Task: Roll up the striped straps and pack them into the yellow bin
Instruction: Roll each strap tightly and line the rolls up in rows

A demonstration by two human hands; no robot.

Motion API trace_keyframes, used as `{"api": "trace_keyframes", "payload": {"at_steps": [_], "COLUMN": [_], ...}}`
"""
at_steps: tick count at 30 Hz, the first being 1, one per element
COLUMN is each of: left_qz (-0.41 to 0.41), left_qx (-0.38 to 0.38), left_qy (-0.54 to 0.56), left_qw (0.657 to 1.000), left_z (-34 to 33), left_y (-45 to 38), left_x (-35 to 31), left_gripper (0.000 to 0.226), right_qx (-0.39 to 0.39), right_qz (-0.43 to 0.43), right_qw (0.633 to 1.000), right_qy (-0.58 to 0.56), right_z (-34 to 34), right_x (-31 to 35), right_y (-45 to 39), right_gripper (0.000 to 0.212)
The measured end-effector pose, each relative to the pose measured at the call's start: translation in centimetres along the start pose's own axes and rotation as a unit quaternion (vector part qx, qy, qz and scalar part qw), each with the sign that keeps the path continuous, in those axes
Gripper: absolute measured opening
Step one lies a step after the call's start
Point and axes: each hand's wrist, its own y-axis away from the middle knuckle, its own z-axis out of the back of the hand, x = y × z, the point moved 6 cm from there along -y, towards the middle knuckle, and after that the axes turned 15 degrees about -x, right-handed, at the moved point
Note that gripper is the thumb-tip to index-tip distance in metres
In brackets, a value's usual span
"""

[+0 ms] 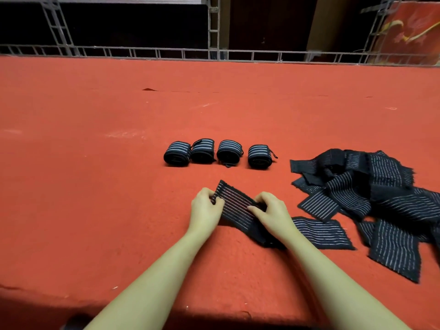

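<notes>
Both hands, left [206, 206] and right [271, 210], pinch a flat striped strap [235, 207] before four rolled straps [217, 152].

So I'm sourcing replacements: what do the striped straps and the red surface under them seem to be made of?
The strap being rolled looks like dark woven elastic fabric with pale stripes, matte; the loose pile shows frayed, fuzzy cut ends. The finished rolls hold tight coils, which suggests stretch webbing. The red surface seems to be felt or low carpet: nappy, matte, scuffed.
</notes>
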Motion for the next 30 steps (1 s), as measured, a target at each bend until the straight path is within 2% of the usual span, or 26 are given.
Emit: {"api": "trace_keyframes", "payload": {"at_steps": [3,7,10,13,15,17,19,22,25,28,30], "left_qz": [-0.018,-0.095,-0.134,-0.134,-0.122,-0.108,-0.107,-0.093,-0.048,0.001,-0.020], "left_qx": [0.015,0.047,0.068,0.102,0.099,0.099,0.099,0.067,-0.005,-0.064,-0.078], "left_qy": [-0.012,-0.041,-0.035,-0.026,-0.010,-0.003,-0.014,-0.006,0.026,0.025,-0.010], "left_qw": [1.000,0.994,0.988,0.985,0.987,0.989,0.989,0.993,0.998,0.998,0.997], "left_z": [0.9,0.5,-0.2,-0.6,-0.5,-0.4,-0.6,-0.5,0.5,1.3,1.6], "left_y": [-0.4,-0.2,0.6,1.2,1.1,1.0,0.9,0.6,-0.1,-0.5,-0.3], "left_x": [0.1,0.7,2.0,2.8,2.8,2.9,3.2,3.8,4.2,4.7,4.3], "left_gripper": [0.015,0.021,0.016,0.007,0.014,0.030,0.038,0.022,0.013,0.013,0.014], "right_qx": [-0.036,-0.055,-0.043,-0.068,-0.037,0.028,0.068,0.085,0.072,0.049,0.002], "right_qz": [0.005,0.002,-0.013,-0.018,-0.010,0.000,0.018,0.024,0.033,0.028,0.021], "right_qw": [0.999,0.997,0.996,0.997,0.999,0.999,0.998,0.995,0.994,0.998,1.000], "right_qy": [0.008,0.047,0.077,0.023,-0.015,-0.018,0.005,0.047,0.074,0.029,-0.008], "right_z": [-1.4,-3.0,-4.1,-3.9,-4.5,-5.8,-6.9,-7.4,-7.5,-7.3,-6.7], "right_x": [1.3,1.3,0.5,1.2,2.1,3.0,3.4,3.1,2.7,2.8,2.8], "right_y": [-0.2,-0.2,0.4,0.1,-0.2,-0.1,0.1,0.3,0.2,0.3,0.4], "right_gripper": [0.012,0.011,0.014,0.020,0.033,0.044,0.045,0.036,0.021,0.020,0.020]}}
